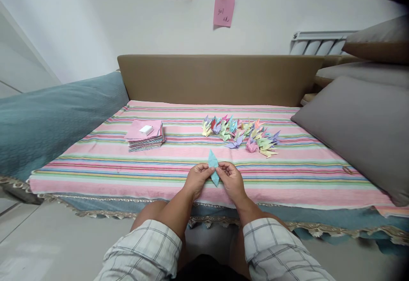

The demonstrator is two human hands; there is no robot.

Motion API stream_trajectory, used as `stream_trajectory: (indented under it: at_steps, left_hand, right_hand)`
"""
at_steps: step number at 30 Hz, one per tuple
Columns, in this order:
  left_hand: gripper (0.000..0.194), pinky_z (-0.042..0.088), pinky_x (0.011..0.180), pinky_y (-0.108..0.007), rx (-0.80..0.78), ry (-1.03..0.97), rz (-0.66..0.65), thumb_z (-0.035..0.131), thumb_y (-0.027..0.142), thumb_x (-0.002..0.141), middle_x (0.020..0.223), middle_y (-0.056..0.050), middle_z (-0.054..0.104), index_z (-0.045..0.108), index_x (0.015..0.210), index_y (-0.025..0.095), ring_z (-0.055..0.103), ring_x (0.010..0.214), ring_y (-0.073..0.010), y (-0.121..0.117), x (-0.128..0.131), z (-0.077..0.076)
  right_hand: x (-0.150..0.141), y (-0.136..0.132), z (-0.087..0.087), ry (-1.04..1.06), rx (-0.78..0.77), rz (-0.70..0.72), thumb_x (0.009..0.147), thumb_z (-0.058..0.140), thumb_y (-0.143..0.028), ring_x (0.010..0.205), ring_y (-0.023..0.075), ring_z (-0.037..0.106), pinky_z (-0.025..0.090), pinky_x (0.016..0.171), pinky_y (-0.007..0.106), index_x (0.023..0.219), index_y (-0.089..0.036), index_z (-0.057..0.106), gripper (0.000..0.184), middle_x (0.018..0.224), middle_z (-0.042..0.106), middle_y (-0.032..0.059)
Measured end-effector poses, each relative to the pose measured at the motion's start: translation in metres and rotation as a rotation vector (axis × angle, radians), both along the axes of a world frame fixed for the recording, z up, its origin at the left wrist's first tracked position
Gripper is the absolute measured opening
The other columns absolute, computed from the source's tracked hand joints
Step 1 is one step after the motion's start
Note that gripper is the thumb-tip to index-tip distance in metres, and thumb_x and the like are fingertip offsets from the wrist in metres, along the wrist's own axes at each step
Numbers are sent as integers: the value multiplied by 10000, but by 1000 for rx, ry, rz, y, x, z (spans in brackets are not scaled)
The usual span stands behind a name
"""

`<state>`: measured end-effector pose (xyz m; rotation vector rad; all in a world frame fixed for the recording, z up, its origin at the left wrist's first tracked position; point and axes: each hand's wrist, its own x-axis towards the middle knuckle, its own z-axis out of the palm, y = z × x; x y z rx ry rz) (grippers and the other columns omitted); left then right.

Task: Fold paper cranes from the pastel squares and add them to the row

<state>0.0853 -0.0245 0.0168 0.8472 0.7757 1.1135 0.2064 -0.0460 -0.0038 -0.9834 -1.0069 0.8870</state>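
Observation:
A light blue piece of folded origami paper (212, 160), long and diamond-shaped, is held upright between my two hands above the front of the seat. My left hand (198, 178) pinches its left side with thumb and fingers. From the right, my right hand (230, 179) grips the opposite side, its thumb close to the left thumb. Just beyond the hands lies a cluster of several folded paper cranes (236, 131) in many colours. Off to the left stands a stack of coloured paper sheets (145, 141) with a small white block (146, 130) on top.
A pink striped cloth (96, 161) covers the seat. The brown backrest (217, 78) runs along the back, with a teal armrest (64, 110) at left. Grey cushions (358, 131) lean at right, near a small brown loop (347, 170). A pink note (224, 11) hangs on the wall.

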Motion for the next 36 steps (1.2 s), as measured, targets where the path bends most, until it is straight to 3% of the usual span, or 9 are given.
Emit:
stream_trajectory:
  at_steps: [13,23,36]
  left_hand:
    - [337,387,539,-205,33,55,-5,827,344,506,577,5,612,608,629,120,509,519,-82,-1,0,-1]
    - [318,386,536,-200,58,74,36,801,362,543,577,11,616,609,635,127,500,512,-80,-2,3,-6]
    - [319,415,590,-221,54,47,6,818,375,527,613,0,649,678,673,130,534,551,-94,-1,2,-7]
  right_hand:
    - [-2,-3,1,-122,47,-61,702,665,-388,675,150,602,512,636,287,816,-200,625,223,747,661,21]
    - [-1,-6,5,-145,35,-13,688,668,-386,569,111,524,454,522,230,767,-198,596,216,664,600,-8]
    - [4,-4,7,-212,27,5,725,636,-402,705,156,587,485,661,282,767,-187,649,219,770,643,26]
